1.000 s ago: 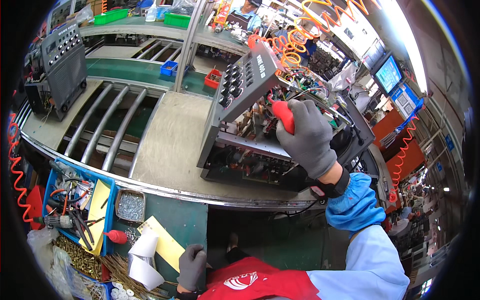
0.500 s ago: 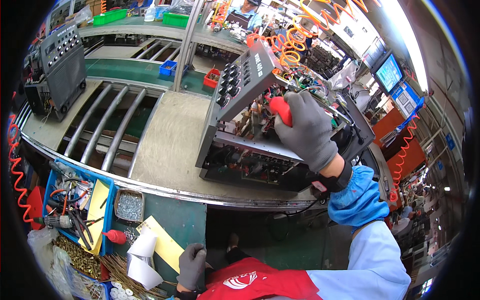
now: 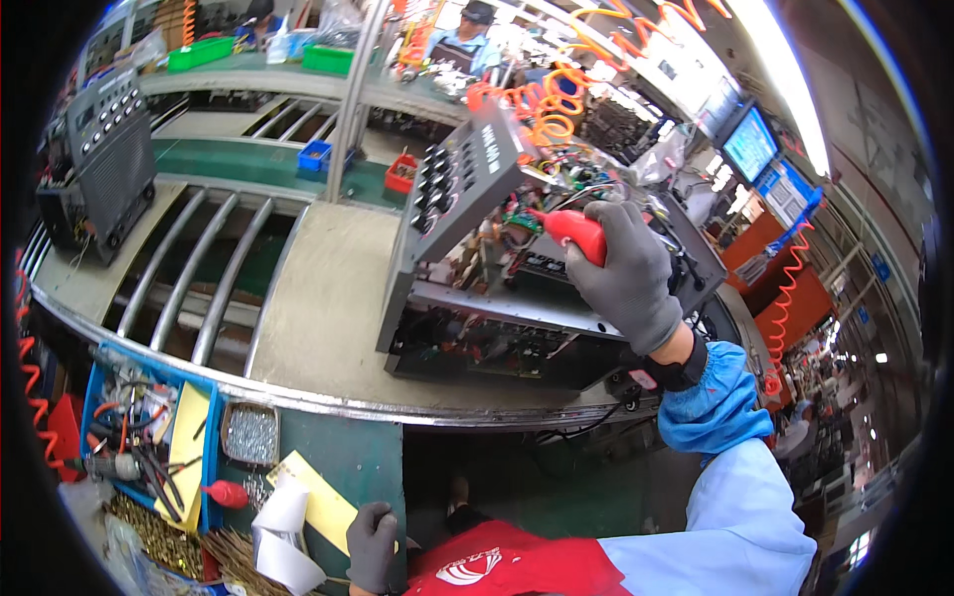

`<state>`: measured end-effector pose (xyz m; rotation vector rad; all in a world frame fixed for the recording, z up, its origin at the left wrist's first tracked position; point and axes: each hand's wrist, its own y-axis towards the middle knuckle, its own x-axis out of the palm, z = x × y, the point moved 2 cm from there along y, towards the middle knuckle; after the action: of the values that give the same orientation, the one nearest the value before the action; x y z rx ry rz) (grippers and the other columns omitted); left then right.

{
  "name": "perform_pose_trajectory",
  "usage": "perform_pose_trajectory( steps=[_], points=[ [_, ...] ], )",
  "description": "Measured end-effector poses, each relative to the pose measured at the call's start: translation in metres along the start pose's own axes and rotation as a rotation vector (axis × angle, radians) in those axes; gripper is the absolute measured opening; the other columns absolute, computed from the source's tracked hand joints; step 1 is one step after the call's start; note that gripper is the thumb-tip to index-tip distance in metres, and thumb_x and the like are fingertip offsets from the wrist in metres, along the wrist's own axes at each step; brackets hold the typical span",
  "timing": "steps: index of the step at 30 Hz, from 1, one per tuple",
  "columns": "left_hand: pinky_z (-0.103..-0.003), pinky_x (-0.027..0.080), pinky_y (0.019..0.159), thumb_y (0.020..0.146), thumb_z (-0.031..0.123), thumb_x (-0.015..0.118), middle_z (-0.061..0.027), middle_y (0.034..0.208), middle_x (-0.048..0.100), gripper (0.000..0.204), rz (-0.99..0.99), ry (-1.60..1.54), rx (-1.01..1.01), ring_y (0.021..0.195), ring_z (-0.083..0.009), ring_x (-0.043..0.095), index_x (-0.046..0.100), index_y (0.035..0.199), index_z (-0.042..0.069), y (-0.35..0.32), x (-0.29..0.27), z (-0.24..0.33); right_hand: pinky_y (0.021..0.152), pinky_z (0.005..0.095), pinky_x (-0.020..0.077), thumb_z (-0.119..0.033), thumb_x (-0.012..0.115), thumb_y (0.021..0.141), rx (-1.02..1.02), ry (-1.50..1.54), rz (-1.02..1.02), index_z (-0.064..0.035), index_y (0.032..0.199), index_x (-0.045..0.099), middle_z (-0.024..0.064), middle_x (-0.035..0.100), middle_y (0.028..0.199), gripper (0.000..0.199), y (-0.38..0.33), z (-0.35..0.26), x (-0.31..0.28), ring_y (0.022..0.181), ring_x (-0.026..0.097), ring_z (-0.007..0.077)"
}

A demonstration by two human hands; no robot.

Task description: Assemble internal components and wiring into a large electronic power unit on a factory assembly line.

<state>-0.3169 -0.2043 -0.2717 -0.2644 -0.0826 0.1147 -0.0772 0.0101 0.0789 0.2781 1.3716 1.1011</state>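
Note:
My right hand (image 3: 628, 273), in a grey glove, is closed round a red squeeze bottle (image 3: 576, 233) with a pointed nozzle. The nozzle points left, over the opened inside of a dark grey machine (image 3: 397, 288) with a row of black knobs on its sloping front panel. Wires and circuit boards (image 3: 527, 223) show inside the machine; I cannot tell whether the nozzle touches any of them. My left hand (image 3: 373, 546), also gloved in grey, is curled shut at the near bench edge, beside a yellow card (image 3: 323, 507). Nothing shows in its fingers.
At left stand a screw box (image 3: 250, 434), a blue tool bin (image 3: 214, 437) and a second red bottle (image 3: 228, 494). Rollers (image 3: 189, 278) lead to another grey machine (image 3: 109, 164). Orange coiled hoses (image 3: 542, 104) hang behind; a person (image 3: 467, 45) sits across the line.
My right hand has moved slightly right and down, tipping the red bottle so its nozzle points left. The whole view has shifted a little. My left hand stays curled by the yellow card.

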Motion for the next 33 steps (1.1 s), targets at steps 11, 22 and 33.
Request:
perform_pose_trajectory(
  steps=[11,22,33],
  points=[
    [-0.032,0.049,0.083,0.092,0.019,0.062,-0.0134,0.1,0.069,0.029,-0.035,0.107,0.033,0.091,-0.0206,0.063,0.065,0.111,-0.003,0.001,0.002,0.008,0.07,0.0403,0.0529,-0.016,0.075,0.074,0.203,0.031,0.222,-0.0028,0.104,0.062,0.0169,0.064,0.092,0.036,-0.009,0.078,-0.023,0.079,0.065,0.0344],
    [-0.027,0.049,0.07,0.092,0.017,0.062,-0.0066,0.09,0.066,0.029,0.003,0.004,-0.039,0.076,-0.0123,0.058,0.065,0.112,-0.004,0.005,0.021,-0.003,0.066,0.0411,0.0526,-0.014,0.073,0.071,0.044,-0.044,0.207,-0.0054,0.1,0.061,0.0141,0.061,0.088,0.033,0.003,0.077,0.002,0.076,0.065,0.0337],
    [-0.031,0.051,0.079,0.093,0.016,0.06,-0.0106,0.098,0.069,0.029,-0.026,-0.035,-0.122,0.087,-0.0177,0.063,0.064,0.114,-0.003,0.003,0.012,0.026,0.065,0.044,0.0514,-0.019,0.072,0.073,0.011,-0.114,0.046,-0.0056,0.098,0.059,0.0149,0.062,0.088,0.031,0.034,0.067,-0.005,0.076,0.065,0.0354]
  ],
)
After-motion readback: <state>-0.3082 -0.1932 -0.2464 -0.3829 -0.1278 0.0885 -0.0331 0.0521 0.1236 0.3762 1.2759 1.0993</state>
